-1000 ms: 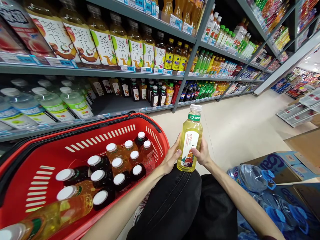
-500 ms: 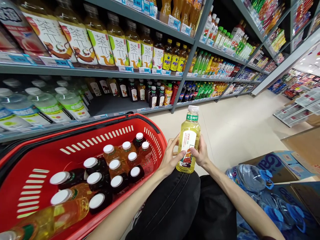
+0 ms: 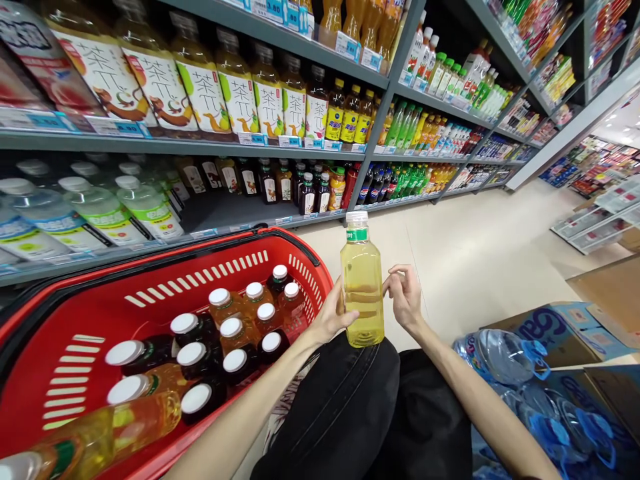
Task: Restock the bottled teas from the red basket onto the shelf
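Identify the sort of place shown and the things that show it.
A supermarket drinks aisle: long shelves of bottled drinks with price tags, and a red shopping basket holding bottles.

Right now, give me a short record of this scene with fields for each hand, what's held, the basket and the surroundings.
Left hand: left hand wrapped around the yellow bottle
Right hand: right hand open beside the bottle; contact unclear
Held item: upright, white cap, yellow liquid
Basket: red basket to the left, holding white-capped bottles, amber and dark, some standing, some lying
Surroundings: shelves stocked with drinks
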`<action>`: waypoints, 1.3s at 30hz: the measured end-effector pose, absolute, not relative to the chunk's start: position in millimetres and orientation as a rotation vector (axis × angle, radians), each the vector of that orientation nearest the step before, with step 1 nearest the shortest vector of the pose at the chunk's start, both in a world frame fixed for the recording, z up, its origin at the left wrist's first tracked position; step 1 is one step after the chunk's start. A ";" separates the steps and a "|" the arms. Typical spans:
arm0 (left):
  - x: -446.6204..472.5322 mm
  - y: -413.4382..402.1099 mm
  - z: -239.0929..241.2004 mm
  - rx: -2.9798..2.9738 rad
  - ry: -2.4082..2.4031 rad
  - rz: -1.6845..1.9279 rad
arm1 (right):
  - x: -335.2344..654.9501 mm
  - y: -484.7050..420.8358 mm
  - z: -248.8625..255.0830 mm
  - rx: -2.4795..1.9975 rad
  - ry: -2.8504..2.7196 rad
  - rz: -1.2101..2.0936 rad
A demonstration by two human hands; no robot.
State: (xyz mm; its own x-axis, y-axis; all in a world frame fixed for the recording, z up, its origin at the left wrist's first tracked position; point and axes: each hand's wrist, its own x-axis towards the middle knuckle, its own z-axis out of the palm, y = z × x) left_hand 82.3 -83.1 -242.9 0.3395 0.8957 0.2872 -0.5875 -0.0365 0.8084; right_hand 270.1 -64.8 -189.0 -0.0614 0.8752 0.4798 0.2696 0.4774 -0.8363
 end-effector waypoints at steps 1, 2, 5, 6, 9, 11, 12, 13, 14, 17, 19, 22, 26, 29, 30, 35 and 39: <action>81.3 -81.7 -246.2 1.013 0.354 1.224 | 269.5 -61.3 -182.3 -1.025 -1.594 0.687; 81.0 -80.2 -249.2 0.972 0.336 1.210 | 267.9 -56.4 -174.0 -1.028 -1.593 0.705; 82.1 -76.1 -253.4 0.838 0.263 1.137 | 253.2 -34.8 -144.5 -0.949 -1.567 0.858; 82.4 -75.2 -253.2 0.810 0.249 1.103 | 245.3 -26.8 -135.1 -0.891 -1.542 0.990; 81.5 -74.0 -251.6 0.770 0.271 1.026 | 217.4 -7.7 -116.9 -0.733 -1.640 1.407; 80.3 -75.1 -252.0 0.741 0.314 1.027 | 200.6 -2.5 -115.4 -0.702 -1.588 1.612; 80.3 -76.3 -252.9 0.723 0.337 1.031 | 194.3 -2.4 -117.1 -0.704 -1.538 1.641; 80.8 -77.9 -254.0 0.705 0.360 1.032 | 189.9 -3.5 -119.6 -0.716 -1.492 1.624; 82.0 -79.8 -255.0 0.690 0.383 1.028 | 187.8 -5.5 -122.3 -0.735 -1.466 1.561; 88.5 -86.2 -255.6 0.689 0.442 1.021 | 195.1 -12.3 -126.1 -0.822 -1.490 1.268; 92.9 -89.1 -252.9 0.751 0.479 1.026 | 208.8 -14.7 -123.5 -0.894 -1.482 1.090; 96.3 -89.2 -246.4 0.884 0.513 1.011 | 235.0 -13.4 -115.9 -0.944 -1.419 1.058; 97.0 -83.9 -242.3 0.987 0.462 0.922 | 266.9 -6.2 -112.4 -0.922 -1.308 1.282; 96.0 -81.3 -243.1 1.025 0.430 0.860 | 281.6 -3.5 -116.4 -0.814 -1.257 1.401; 95.3 -81.0 -243.3 1.035 0.422 0.839 | 284.4 -3.5 -117.9 -0.773 -1.250 1.440; 92.0 -81.2 -242.2 1.184 0.440 0.713 | 286.9 -4.2 -121.3 -0.729 -1.213 1.559; 92.3 -80.8 -246.7 1.229 0.473 0.735 | 282.9 -1.6 -122.3 -0.783 -1.184 1.509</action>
State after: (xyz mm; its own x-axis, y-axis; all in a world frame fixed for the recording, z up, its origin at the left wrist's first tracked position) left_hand 92.3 -80.8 -246.7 0.6853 0.7259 0.0590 -0.2467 0.1552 0.9566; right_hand 282.9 -1.6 -122.3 -0.2686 0.9587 0.0939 -0.3192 0.0034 -0.9477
